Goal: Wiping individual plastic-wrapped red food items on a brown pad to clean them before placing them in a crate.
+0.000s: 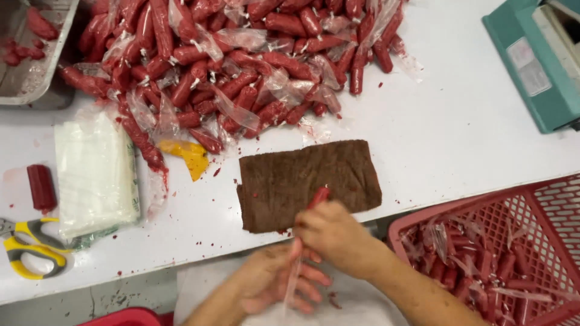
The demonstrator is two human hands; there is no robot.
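Sausage (319, 196) in right hand (331, 234): long axis diagonal, tip up-right.

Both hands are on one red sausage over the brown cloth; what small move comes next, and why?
Probably draw the clear wrapper tail taut with the left hand. The right hand grips the red sausage, its tip on the brown cloth, and the tail hangs loose. Wrapped ones lie in the red basket.

Rough brown cloth (309, 182), glossy clear plastic around red sausages (241, 60).
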